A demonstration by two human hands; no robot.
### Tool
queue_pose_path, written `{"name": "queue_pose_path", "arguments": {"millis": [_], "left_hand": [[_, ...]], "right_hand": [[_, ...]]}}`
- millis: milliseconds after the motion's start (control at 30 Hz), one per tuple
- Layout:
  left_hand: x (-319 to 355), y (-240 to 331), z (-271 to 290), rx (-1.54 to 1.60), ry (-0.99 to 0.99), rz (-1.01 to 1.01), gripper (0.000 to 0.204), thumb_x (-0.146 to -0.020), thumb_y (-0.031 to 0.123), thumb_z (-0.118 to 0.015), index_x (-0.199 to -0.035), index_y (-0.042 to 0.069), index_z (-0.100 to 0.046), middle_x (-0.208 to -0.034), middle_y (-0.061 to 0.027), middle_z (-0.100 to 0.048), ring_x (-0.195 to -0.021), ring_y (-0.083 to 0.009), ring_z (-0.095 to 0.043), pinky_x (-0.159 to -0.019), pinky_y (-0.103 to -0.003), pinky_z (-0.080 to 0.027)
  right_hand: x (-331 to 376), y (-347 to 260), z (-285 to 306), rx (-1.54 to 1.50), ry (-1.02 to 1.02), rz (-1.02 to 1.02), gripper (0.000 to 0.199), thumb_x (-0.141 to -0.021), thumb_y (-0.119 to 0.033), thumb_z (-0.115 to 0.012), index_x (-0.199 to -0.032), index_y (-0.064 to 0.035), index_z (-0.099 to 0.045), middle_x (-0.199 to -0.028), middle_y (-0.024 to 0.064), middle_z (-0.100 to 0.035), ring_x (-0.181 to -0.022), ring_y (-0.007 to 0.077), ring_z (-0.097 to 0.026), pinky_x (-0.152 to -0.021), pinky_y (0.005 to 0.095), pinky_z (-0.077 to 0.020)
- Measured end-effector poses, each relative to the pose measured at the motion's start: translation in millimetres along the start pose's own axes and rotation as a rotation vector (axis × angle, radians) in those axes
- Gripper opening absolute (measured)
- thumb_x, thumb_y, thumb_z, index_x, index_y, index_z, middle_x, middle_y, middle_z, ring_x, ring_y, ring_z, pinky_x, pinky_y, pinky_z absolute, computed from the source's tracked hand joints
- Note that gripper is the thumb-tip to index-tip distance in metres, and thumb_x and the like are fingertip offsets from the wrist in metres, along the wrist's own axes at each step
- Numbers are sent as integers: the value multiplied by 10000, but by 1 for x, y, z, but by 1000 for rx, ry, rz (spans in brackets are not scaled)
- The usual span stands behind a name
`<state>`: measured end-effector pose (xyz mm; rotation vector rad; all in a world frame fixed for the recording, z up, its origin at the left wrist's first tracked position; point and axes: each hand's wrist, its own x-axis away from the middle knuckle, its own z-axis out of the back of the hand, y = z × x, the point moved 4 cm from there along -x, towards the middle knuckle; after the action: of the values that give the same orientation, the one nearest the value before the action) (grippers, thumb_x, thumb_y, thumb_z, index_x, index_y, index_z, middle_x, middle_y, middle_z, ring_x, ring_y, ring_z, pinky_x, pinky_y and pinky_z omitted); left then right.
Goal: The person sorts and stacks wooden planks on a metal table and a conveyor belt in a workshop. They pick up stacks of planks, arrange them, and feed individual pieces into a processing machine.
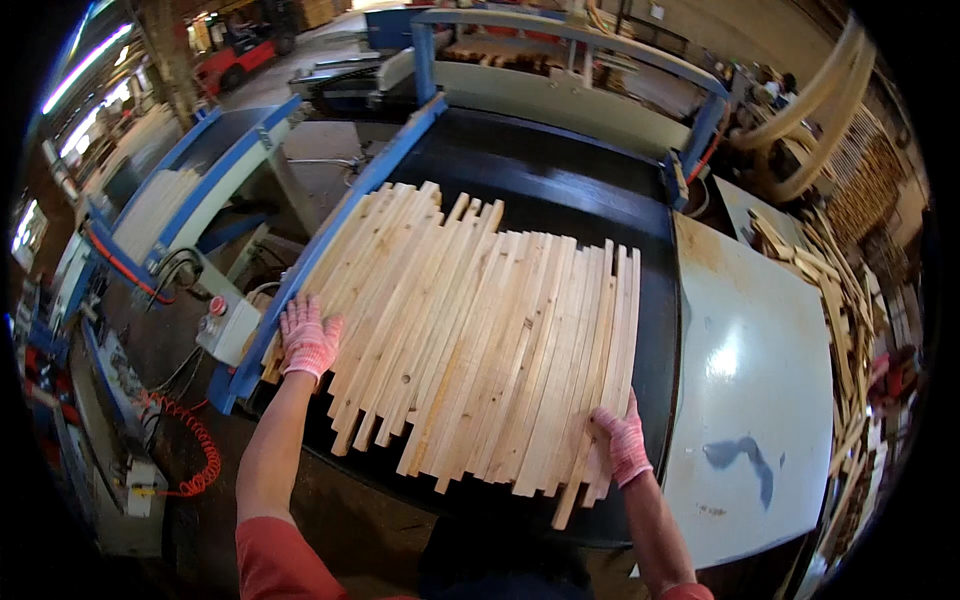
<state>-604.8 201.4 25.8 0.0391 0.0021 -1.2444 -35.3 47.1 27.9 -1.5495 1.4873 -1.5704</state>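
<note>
Left hand (pixel 308 340) lies flat at nine o'clock and right hand (pixel 622 440) flat at four o'clock on the wooden slats (pixel 470 330) spread across the black bench (pixel 560 180); uneven sideways pressure risks slats riding over each other.

Two gloved hands: left hand (pixel 308 342), right hand (pixel 624 440). Between their fingers, one fanned batch of wooden slats (pixel 470 330), roughly two dozen, exact count unclear. One control box (pixel 228 328) left of left fingers, one red button. One scrap-wood heap (pixel 835 300) beyond right fingers.
</note>
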Motion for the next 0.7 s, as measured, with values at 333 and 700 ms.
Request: {"name": "queue_pose_path", "arguments": {"millis": [333, 700], "left_hand": [[-4, 15, 1, -71, 28, -47, 808, -1039, 543, -536, -1636, 33, -343, -1710, -231, -302, -1586, -407, -262, -1302, -549, -172], [41, 122, 21, 447, 560, -248, 668, -1085, 420, -567, -1551, -47, -462, -1589, -259, -483, -1481, -349, -464, -1253, -451, -352]], "right_hand": [[5, -51, 0, 1440, 107, -120, 894, -851, -724, -696, -1352, 12, -616, -1338, 274, -643, -1174, 406, -698, -990, 492, -559], [39, 11, 51, 1014, -43, 220, 699, -838, -495, -773, -1255, 18, -546, -1228, 293, -650, -1110, 451, -677, -910, 511, -563]]}}
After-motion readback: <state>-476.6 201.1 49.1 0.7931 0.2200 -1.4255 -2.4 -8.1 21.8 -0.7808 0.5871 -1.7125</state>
